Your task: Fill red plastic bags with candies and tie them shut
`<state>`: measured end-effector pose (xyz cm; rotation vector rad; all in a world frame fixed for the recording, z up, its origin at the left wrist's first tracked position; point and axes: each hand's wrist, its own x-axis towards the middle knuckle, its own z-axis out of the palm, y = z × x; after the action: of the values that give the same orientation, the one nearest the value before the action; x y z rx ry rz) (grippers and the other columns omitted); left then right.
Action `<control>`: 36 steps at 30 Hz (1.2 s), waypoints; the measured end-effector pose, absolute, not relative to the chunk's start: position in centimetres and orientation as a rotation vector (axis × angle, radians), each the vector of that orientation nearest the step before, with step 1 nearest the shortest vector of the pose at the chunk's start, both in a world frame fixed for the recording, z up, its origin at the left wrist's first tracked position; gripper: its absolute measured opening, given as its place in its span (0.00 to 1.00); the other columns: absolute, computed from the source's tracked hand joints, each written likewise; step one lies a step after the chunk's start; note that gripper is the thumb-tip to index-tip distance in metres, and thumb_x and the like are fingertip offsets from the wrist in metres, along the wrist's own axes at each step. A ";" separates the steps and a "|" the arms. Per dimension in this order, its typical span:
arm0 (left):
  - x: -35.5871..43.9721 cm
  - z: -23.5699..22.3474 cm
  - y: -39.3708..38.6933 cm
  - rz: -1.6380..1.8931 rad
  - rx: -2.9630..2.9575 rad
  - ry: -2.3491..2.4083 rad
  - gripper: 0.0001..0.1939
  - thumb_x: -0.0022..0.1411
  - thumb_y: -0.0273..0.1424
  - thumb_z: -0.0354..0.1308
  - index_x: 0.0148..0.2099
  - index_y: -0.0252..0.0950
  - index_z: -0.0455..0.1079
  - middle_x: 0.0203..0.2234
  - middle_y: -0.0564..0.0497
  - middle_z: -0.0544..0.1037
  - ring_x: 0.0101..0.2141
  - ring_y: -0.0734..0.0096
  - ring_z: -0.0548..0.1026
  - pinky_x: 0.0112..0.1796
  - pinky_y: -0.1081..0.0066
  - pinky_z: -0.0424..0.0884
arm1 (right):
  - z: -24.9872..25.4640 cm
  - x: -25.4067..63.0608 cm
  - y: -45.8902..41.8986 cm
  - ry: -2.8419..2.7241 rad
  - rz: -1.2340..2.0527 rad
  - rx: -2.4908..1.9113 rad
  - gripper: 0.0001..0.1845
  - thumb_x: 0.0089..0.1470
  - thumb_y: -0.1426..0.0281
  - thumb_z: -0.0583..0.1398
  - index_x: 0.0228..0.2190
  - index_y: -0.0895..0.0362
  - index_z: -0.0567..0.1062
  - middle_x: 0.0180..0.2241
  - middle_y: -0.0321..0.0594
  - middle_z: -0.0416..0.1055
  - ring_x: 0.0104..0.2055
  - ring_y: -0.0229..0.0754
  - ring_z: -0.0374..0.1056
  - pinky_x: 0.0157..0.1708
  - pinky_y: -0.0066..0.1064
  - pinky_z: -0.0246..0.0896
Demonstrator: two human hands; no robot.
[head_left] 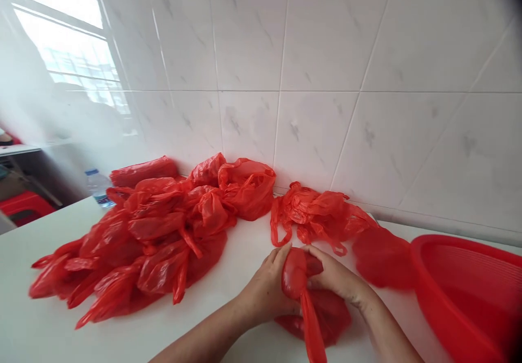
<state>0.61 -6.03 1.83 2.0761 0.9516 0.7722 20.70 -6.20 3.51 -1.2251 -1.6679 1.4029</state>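
A red plastic bag (294, 276) is bunched between my two hands over the front of the table, its narrow twisted end (313, 327) hanging toward me. My left hand (267, 287) is closed round the bag's left side. On the other side, my right hand (336, 276) grips it with bent fingers, thumb near the top. A darker red patch (332, 317) shows beneath the hands; I cannot tell whether it is part of this bag. Just beyond the hands lies a crumpled heap of red bags (310, 210) with loose handles.
A large pile of knotted red plastic bags (150, 238) covers the table's left half. Behind it lies a red roll (144, 171), with a clear water bottle (99, 186) at its left. A red basket (452, 297) stands at the right. The tiled wall (318, 129) bounds the table's back.
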 end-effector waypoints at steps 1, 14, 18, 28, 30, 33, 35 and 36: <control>0.6 2.0 -6.1 0.828 2.078 0.943 0.51 0.35 0.37 0.72 0.62 0.39 0.56 0.55 0.42 0.66 0.54 0.52 0.65 0.54 0.59 0.63 | 3.6 20.2 -6.3 -1.640 1.392 -1.222 0.27 0.40 0.65 0.69 0.43 0.56 0.70 0.40 0.40 0.73 0.44 0.48 0.68 0.43 0.36 0.63; 0.8 2.6 -6.2 0.730 2.216 1.218 0.02 0.50 0.28 0.56 0.28 0.35 0.69 0.25 0.51 0.72 0.28 0.67 0.69 0.33 0.69 0.65 | 4.4 17.5 -7.6 -1.487 1.313 -1.407 0.02 0.45 0.71 0.56 0.23 0.55 0.66 0.22 0.33 0.66 0.25 0.38 0.61 0.24 0.28 0.55; 0.7 1.9 -6.0 0.742 2.227 1.223 0.06 0.50 0.24 0.50 0.27 0.34 0.68 0.25 0.49 0.71 0.28 0.66 0.69 0.33 0.68 0.64 | 4.7 16.8 -8.1 -1.472 1.262 -1.457 0.05 0.44 0.70 0.54 0.20 0.54 0.61 0.19 0.30 0.60 0.22 0.36 0.57 0.21 0.27 0.49; -0.1 2.6 -5.8 0.823 2.200 1.211 0.08 0.48 0.21 0.48 0.24 0.33 0.67 0.25 0.50 0.73 0.25 0.70 0.70 0.28 0.72 0.65 | 2.8 17.4 -6.8 -1.603 1.068 -1.384 0.05 0.46 0.66 0.58 0.27 0.53 0.68 0.27 0.34 0.68 0.30 0.41 0.64 0.29 0.29 0.59; -1.1 3.7 -5.2 0.910 2.158 1.251 0.08 0.47 0.20 0.48 0.25 0.33 0.68 0.24 0.51 0.74 0.23 0.72 0.71 0.26 0.74 0.65 | 2.6 18.5 -6.6 -1.540 1.165 -1.279 0.19 0.48 0.60 0.60 0.43 0.52 0.69 0.38 0.38 0.71 0.41 0.45 0.67 0.39 0.32 0.63; -4.3 6.5 -3.5 1.114 2.061 1.401 0.11 0.48 0.20 0.46 0.30 0.33 0.69 0.21 0.54 0.74 0.19 0.73 0.71 0.22 0.76 0.65 | 1.7 20.3 -6.2 -1.378 1.223 -1.292 0.32 0.50 0.50 0.57 0.53 0.51 0.64 0.43 0.42 0.70 0.45 0.45 0.67 0.42 0.34 0.63; -7.5 8.9 -2.2 1.319 1.982 1.556 0.14 0.49 0.22 0.46 0.36 0.33 0.69 0.26 0.52 0.76 0.26 0.70 0.74 0.26 0.74 0.68 | 0.9 21.0 -5.8 -1.303 1.228 -1.340 0.32 0.50 0.48 0.57 0.51 0.53 0.67 0.42 0.44 0.71 0.44 0.45 0.68 0.41 0.34 0.63; -9.2 10.2 -1.6 1.430 1.935 1.649 0.15 0.50 0.22 0.45 0.38 0.33 0.69 0.29 0.51 0.76 0.30 0.68 0.75 0.31 0.72 0.70 | 0.6 21.2 -5.7 -1.280 1.224 -1.355 0.31 0.50 0.48 0.58 0.49 0.54 0.69 0.42 0.44 0.71 0.43 0.45 0.68 0.41 0.34 0.63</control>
<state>-9.20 -1.59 10.19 1.9353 1.6492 1.4297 21.18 -5.69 0.60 -1.3546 -1.2801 1.2241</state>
